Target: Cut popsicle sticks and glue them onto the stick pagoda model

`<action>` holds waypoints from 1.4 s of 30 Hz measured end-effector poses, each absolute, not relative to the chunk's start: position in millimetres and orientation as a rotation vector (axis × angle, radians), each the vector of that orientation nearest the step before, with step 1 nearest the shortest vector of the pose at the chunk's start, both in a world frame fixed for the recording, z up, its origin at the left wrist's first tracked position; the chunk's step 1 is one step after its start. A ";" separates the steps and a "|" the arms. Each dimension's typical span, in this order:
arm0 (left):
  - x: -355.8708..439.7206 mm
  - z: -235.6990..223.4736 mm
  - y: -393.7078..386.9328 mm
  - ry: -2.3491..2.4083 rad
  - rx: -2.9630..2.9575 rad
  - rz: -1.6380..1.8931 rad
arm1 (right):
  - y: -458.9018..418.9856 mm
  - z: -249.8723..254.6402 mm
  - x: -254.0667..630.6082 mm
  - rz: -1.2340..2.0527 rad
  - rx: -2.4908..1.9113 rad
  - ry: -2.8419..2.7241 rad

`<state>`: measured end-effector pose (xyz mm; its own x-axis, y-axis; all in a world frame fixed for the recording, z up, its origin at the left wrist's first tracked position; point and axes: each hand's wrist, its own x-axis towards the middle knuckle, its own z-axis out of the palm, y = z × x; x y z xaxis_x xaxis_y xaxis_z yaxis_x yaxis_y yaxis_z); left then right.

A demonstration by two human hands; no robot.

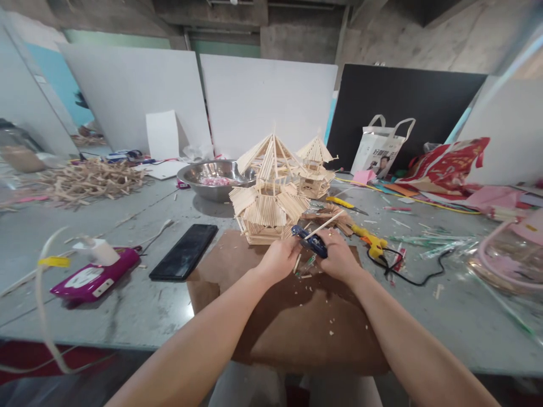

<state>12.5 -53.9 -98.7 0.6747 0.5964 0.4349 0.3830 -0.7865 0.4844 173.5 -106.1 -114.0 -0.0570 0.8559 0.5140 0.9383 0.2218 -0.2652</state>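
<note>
My left hand (280, 260) is closed at the near end of a dark blue hand tool (313, 243), whose exact kind I cannot make out. At its other end, the fingers of my right hand (341, 255) are wrapped round the tool. A thin wooden stick (326, 224) slants up and right across the tool and in front of my right fingers; which hand holds it is unclear. Just beyond my hands stands a tiered pavilion model (271, 209) built of wooden sticks. Beneath my hands, small wood chips lie on a brown board (314, 322).
A smaller stick pavilion (316, 169) and a steel bowl (212, 180) stand behind. To the left are a phone (184, 252), a purple power strip (97, 275) and a stick pile (91, 181). A yellow glue gun (375, 246) with black cord and yellow-handled pliers (341, 202) lie right.
</note>
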 end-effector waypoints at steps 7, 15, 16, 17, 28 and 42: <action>12.7 -95.5 -55.1 0.763 2.556 0.857 | -106.1 -117.5 173.4 -0.119 -1.673 -1.894; 12.7 -98.1 -53.5 0.790 2.543 0.877 | -108.4 -114.9 171.4 -0.080 -1.742 -1.858; 12.8 -98.9 -53.1 0.798 2.541 0.877 | -108.4 -114.4 170.9 -0.075 -1.752 -1.857; 12.8 -99.5 -52.6 0.806 2.540 0.876 | -108.3 -114.0 170.5 -0.073 -1.762 -1.856; 13.2 -96.5 -53.2 0.876 2.542 0.862 | -110.4 -110.3 166.0 -0.046 -1.868 -1.820; 14.8 -102.0 -56.3 0.986 2.505 0.823 | -109.2 -114.1 169.1 -0.081 -1.837 -1.790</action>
<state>14.8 -56.3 -102.0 0.5946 0.7006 0.3945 0.5130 -0.7084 0.4848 169.1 -109.2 -114.1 0.1032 0.9011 0.4211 0.9356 0.0557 -0.3486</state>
